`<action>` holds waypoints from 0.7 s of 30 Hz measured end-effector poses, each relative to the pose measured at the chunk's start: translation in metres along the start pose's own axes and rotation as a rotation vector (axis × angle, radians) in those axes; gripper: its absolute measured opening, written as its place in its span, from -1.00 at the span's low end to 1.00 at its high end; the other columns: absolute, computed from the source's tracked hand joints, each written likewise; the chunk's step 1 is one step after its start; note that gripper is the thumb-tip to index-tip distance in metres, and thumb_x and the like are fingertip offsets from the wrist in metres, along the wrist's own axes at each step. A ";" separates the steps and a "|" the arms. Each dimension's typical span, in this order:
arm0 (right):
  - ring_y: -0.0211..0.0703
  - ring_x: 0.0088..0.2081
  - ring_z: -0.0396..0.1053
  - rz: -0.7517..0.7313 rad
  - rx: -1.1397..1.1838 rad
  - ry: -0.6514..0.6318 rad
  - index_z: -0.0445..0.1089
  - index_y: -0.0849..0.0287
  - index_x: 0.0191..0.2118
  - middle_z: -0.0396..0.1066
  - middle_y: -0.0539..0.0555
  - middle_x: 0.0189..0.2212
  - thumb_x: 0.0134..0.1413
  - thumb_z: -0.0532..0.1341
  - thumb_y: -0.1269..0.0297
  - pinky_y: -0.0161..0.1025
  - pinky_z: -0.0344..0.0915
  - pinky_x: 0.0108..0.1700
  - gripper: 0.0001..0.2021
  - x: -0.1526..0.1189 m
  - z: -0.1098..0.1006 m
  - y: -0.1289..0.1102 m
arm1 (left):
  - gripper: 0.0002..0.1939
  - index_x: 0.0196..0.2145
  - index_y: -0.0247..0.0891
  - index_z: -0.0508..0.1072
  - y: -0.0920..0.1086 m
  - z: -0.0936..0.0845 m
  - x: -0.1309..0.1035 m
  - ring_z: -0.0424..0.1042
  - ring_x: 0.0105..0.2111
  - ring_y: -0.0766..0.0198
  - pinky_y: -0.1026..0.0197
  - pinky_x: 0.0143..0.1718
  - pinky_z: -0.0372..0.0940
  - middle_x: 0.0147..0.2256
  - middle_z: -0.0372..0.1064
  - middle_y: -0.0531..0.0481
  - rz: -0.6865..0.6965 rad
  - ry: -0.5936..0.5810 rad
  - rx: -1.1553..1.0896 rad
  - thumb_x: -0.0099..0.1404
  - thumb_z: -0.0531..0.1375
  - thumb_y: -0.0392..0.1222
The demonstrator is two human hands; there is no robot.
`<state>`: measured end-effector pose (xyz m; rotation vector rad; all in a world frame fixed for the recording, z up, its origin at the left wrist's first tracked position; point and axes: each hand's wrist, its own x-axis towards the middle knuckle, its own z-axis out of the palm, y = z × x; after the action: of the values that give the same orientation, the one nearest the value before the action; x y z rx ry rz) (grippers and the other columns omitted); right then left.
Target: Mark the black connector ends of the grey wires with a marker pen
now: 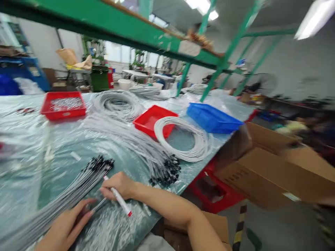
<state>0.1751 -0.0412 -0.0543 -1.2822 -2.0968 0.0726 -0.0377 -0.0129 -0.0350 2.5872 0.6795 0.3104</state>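
Observation:
My left hand (66,225) pinches a thin grey-white cable (99,204) between thumb and fingers, low in the head view. The cable's other end reaches the fingertips of my right hand (119,186); whether they grip it is hard to tell. A white marker pen (120,201) with red ends is held in the right hand and slants down to the right. Beside both hands lies a long bundle of thin cables (70,191) with black ends (98,164). Farther right, a second bundle of white cables (131,139) ends in black tips (167,170).
Behind are a red tray (64,114) of small metallic parts, another red tray (146,127), coiled white cable (180,153) and a blue tray (211,120). Plastic film covers the table (23,146). A green shelf beam (104,24) crosses above. Cardboard boxes (261,174) stand right.

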 end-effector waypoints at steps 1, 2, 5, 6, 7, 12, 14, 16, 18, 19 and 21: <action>-0.29 -0.62 0.25 -0.051 0.038 0.014 0.26 0.12 -0.62 0.27 -0.08 -0.72 0.06 0.07 0.22 -0.35 0.20 -0.55 -0.72 -0.003 -0.001 -0.004 | -0.59 -0.05 -0.15 0.33 0.010 0.002 -0.001 0.40 -0.50 0.30 0.32 -0.45 0.31 -0.48 0.41 0.07 -0.056 -0.030 -0.051 0.34 -0.11 0.08; -0.27 -0.62 0.26 -0.082 0.086 0.052 0.27 0.12 -0.61 0.27 -0.05 -0.72 0.11 0.01 0.22 -0.33 0.21 -0.53 -0.69 -0.006 -0.004 -0.006 | -0.61 -0.05 -0.16 0.35 0.018 0.003 0.000 0.41 -0.45 0.28 0.31 -0.39 0.32 -0.43 0.43 0.05 -0.080 -0.045 -0.088 0.34 -0.10 0.05; -0.24 -0.57 0.31 -0.013 0.268 0.212 0.34 0.17 -0.48 0.35 0.01 -0.63 0.15 -0.04 0.20 -0.29 0.26 -0.45 -0.69 -0.012 -0.017 -0.006 | -0.66 -0.08 -0.16 0.39 0.028 0.002 0.003 0.41 -0.29 0.28 0.30 -0.23 0.29 -0.31 0.43 0.00 -0.058 -0.016 -0.129 0.38 -0.10 -0.05; -0.24 -0.56 0.32 0.086 0.329 0.264 0.36 0.18 -0.42 0.35 0.00 -0.62 0.16 -0.02 0.18 -0.29 0.27 -0.44 -0.71 -0.013 -0.022 -0.003 | -0.66 -0.06 -0.16 0.37 0.027 0.002 0.001 0.40 -0.26 0.29 0.30 -0.21 0.28 -0.28 0.41 -0.01 -0.035 -0.022 -0.104 0.38 -0.10 -0.09; -0.25 -0.59 0.29 0.134 0.373 0.282 0.35 0.19 -0.34 0.31 -0.01 -0.65 0.19 -0.05 0.18 -0.29 0.26 -0.46 -0.70 -0.013 -0.027 -0.001 | -0.67 -0.01 -0.15 0.34 0.026 0.002 -0.001 0.39 -0.27 0.29 0.30 -0.23 0.28 -0.26 0.39 -0.03 -0.010 -0.044 -0.048 0.39 -0.11 -0.15; -0.26 -0.59 0.20 0.403 0.733 0.494 0.24 0.17 -0.19 0.23 -0.02 -0.59 0.21 -0.13 0.08 -0.33 0.17 -0.57 -0.67 -0.015 -0.046 0.003 | -0.54 0.14 -0.12 0.12 0.025 0.007 -0.016 0.34 -0.41 0.32 0.33 -0.48 0.23 -0.25 0.27 -0.06 0.078 -0.192 0.370 0.33 -0.15 -0.39; -0.28 -0.56 0.21 0.501 0.828 0.409 0.27 0.16 -0.31 0.22 -0.02 -0.57 0.15 0.01 0.11 -0.35 0.17 -0.55 -0.77 -0.016 -0.050 -0.002 | -0.52 0.17 -0.13 0.03 0.029 0.009 -0.018 0.31 -0.47 0.34 0.33 -0.58 0.18 -0.27 0.23 -0.05 0.101 -0.226 0.457 0.33 -0.15 -0.39; -0.30 -0.55 0.21 0.578 0.851 0.170 0.30 0.18 -0.42 0.22 -0.02 -0.58 0.12 0.10 0.18 -0.36 0.16 -0.53 -0.80 -0.018 -0.052 -0.008 | -0.50 0.20 -0.17 -0.07 0.033 0.009 -0.017 0.27 -0.53 0.36 0.32 -0.65 0.12 -0.28 0.20 -0.04 0.124 -0.262 0.497 0.33 -0.16 -0.40; -0.31 -0.56 0.21 0.637 0.856 -0.051 0.34 0.20 -0.47 0.23 -0.02 -0.61 0.10 0.13 0.21 -0.37 0.16 -0.53 -0.79 -0.021 -0.048 -0.015 | -0.46 0.22 -0.20 -0.14 0.035 0.008 -0.015 0.23 -0.57 0.39 0.32 -0.69 0.05 -0.28 0.19 -0.05 0.140 -0.288 0.515 0.31 -0.17 -0.44; -0.31 -0.57 0.22 0.671 0.861 -0.108 0.35 0.20 -0.47 0.25 -0.02 -0.61 0.09 0.14 0.21 -0.38 0.16 -0.54 -0.80 -0.023 -0.045 -0.017 | -0.45 0.22 -0.22 -0.16 0.035 0.007 -0.015 0.22 -0.58 0.40 0.31 -0.70 0.03 -0.28 0.19 -0.05 0.145 -0.297 0.521 0.30 -0.17 -0.44; -0.31 -0.59 0.25 0.751 0.883 -0.125 0.33 0.19 -0.47 0.30 -0.02 -0.61 0.04 0.18 0.22 -0.39 0.16 -0.58 -0.83 -0.026 -0.036 -0.022 | -0.47 0.21 -0.23 -0.13 0.035 0.006 -0.014 0.22 -0.59 0.40 0.30 -0.71 -0.01 -0.28 0.20 -0.05 0.153 -0.302 0.530 0.30 -0.16 -0.44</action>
<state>0.1867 -0.0841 -0.0315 -1.3835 -1.2609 1.2640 -0.0337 -0.0492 -0.0251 3.1006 0.5028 -0.2504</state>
